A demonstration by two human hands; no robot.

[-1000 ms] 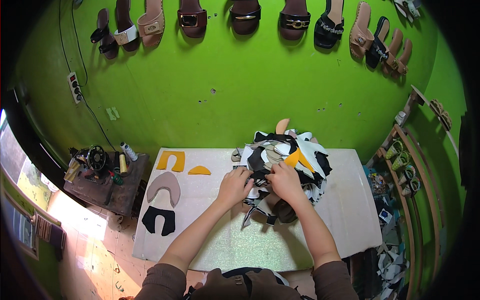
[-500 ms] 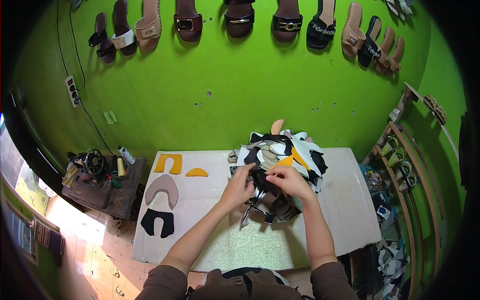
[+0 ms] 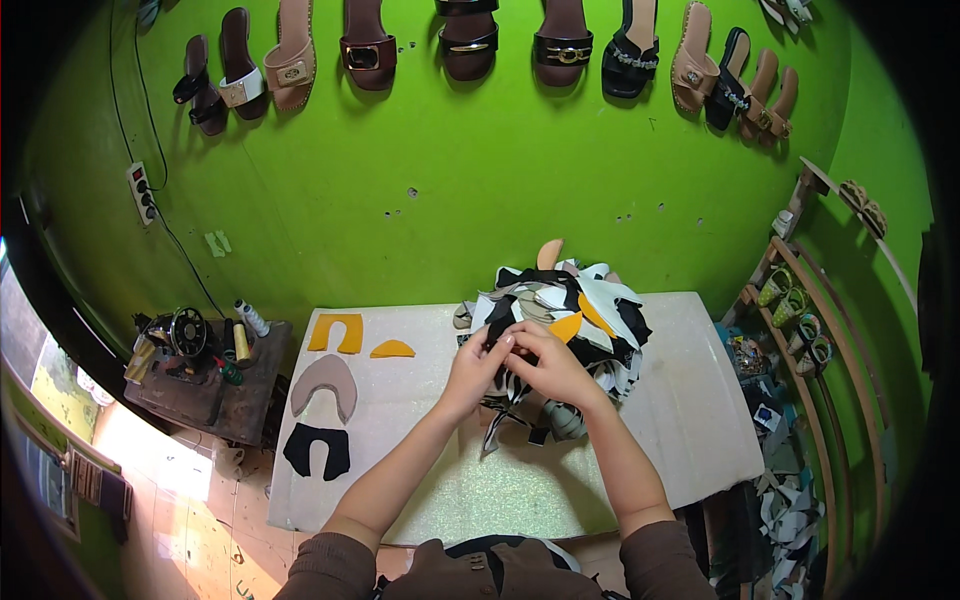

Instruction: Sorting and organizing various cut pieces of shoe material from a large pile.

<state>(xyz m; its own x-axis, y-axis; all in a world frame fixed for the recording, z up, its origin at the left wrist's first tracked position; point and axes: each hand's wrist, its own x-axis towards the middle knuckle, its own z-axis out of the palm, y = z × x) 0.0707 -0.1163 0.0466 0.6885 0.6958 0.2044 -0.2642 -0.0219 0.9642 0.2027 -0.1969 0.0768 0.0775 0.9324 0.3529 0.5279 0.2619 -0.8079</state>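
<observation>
My left hand (image 3: 472, 374) and my right hand (image 3: 551, 366) meet over the near side of a heaped pile of scraps (image 3: 610, 292) in white, black, grey and yellow. The fingertips of both are pinched together, touching each other. A dark scrap (image 3: 499, 324) shows just beyond the left fingers; whether it is held or lies on the pile I cannot tell. A yellow scrap (image 3: 566, 326) rests right behind the right hand. Toward the left of the table lie a yellow U-shaped piece (image 3: 322, 331), a yellow half-moon piece (image 3: 392, 348), a grey-mauve curved piece (image 3: 323, 379) and a black U-shaped piece (image 3: 300, 458).
The pile stands on a pale cloth-covered table (image 3: 690, 400) against a green wall. A sewing machine (image 3: 188, 332) with thread spools occupies a small table at left. Sandals (image 3: 468, 50) hang above; a wooden shoe rack (image 3: 800, 385) stands at right, with scraps (image 3: 790, 515) beside it.
My hands, apart half a second ago, have come together at the fingertips. My right hand moved left, away from the yellow scrap. The cut pieces on the left stay put.
</observation>
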